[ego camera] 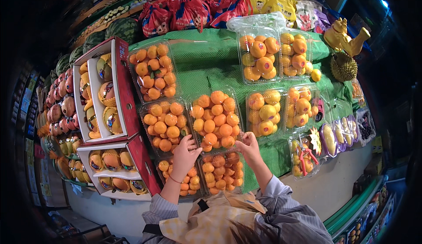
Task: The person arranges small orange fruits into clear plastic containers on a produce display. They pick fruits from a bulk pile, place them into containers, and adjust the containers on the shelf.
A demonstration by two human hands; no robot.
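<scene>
A clear plastic box of mandarins [216, 122] lies before me on a green mesh cover. At its near left corner are the bent fingers of my left hand [184, 153], which partly hide the box to the left. My right hand [249, 149] pinches the near right edge between thumb and fingers. Another box of mandarins [165, 123] sits directly left of it, and a third [153, 72] lies farther back. Closest to my body are two more mandarin boxes [224, 174] [184, 178], the left one partly behind my forearm.
Red-sided cartons [127, 89] of net-wrapped fruit stand left. Boxes of larger orange citrus [260, 59] [265, 112] lie right, near a durian [344, 66] and a golden figurine [344, 37]. Red-handled clippers [306, 160] rest on a small fruit box. Red bags [191, 11] and watermelons [122, 31] line the back.
</scene>
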